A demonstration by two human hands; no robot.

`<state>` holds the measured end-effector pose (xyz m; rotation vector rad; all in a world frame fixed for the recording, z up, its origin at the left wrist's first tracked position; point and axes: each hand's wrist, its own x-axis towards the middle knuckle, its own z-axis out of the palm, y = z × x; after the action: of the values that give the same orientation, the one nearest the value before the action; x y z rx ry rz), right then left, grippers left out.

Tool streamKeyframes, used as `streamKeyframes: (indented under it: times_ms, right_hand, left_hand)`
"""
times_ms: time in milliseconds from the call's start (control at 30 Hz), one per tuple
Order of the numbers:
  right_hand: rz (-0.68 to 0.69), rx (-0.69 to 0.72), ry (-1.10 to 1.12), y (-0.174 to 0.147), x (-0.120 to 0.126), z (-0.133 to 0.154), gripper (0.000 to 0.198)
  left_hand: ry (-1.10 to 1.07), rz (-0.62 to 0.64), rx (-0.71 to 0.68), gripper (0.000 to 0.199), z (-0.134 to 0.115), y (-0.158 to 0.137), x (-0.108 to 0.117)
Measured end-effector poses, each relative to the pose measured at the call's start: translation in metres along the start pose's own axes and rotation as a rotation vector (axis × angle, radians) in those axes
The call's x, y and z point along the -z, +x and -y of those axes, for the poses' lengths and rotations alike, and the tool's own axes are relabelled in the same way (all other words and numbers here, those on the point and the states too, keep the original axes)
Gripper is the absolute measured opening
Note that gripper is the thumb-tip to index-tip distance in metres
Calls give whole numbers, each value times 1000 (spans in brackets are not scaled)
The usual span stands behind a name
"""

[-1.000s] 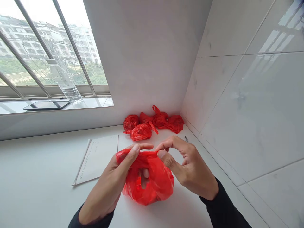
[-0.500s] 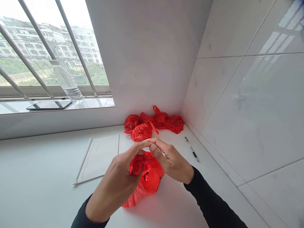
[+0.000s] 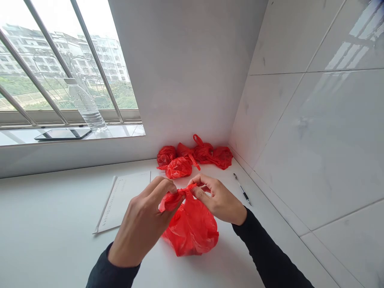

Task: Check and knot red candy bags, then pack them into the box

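A red plastic bag (image 3: 192,228) rests on the white counter (image 3: 54,224) in front of me. My left hand (image 3: 144,224) pinches one twisted handle of the bag at its top. On the other side my right hand (image 3: 217,198) pinches the second handle, and the two handles meet between my fingertips. Both hands sit just above the bag's bulging body.
Several knotted red bags (image 3: 195,156) lie in the far corner by the wall. A sheet of paper (image 3: 124,200) lies left of my hands, a pen (image 3: 242,189) to the right by the tiled wall. On the windowsill stand a water bottle (image 3: 84,104) and a tablet (image 3: 63,133).
My hands crossed over the bag's top half a second ago and have drawn apart a little, pulling the twisted handles tight. The bag's body has rounded out below.
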<state>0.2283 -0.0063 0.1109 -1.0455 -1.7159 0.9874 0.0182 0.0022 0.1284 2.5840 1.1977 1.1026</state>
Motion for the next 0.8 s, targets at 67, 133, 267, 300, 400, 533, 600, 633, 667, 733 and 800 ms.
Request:
streamKeyframes:
  times_ms: [67,133,267,300,400,533,600,633,667,733,800]
  right_hand:
    - [-36,16,-44,0,2,1,19]
    - [-98,7,-69,3,8,-5,18]
    - [-244,-103,-59,20,29,-50,20]
    - [-283,-143,-52,24,36,-66,23]
    - [-382,-290,-17,32,53,-112,26]
    - [-428,-435,40,31,65,-144,30]
    - [-442,-471,60,31,65,-149,30]
    - [-452,-480,67,31,65,-151,30]
    - [-463,-483,72,32,64,-152,30]
    - [-497,-472,75,34,63,-153,29]
    - [-538,-433,72,35,64,-151,28]
  left_hand:
    - [42,72,-50,22,2,-1,4]
    - [72,150,-99,30,3,-1,7]
    - [183,303,-118,33,-2,-2,11]
    - [203,358,-117,32,-4,-2,11]
    - [228,475,-96,30,-12,-4,9]
    - [245,513,-74,33,-19,-6,7]
    - [249,524,-64,35,-20,-6,5]
    - [249,524,-64,35,-20,-6,5]
    - [249,521,-66,35,-20,-6,4]
    - [240,512,-82,35,-19,-6,3]
    - [214,502,-102,33,-17,-6,4]
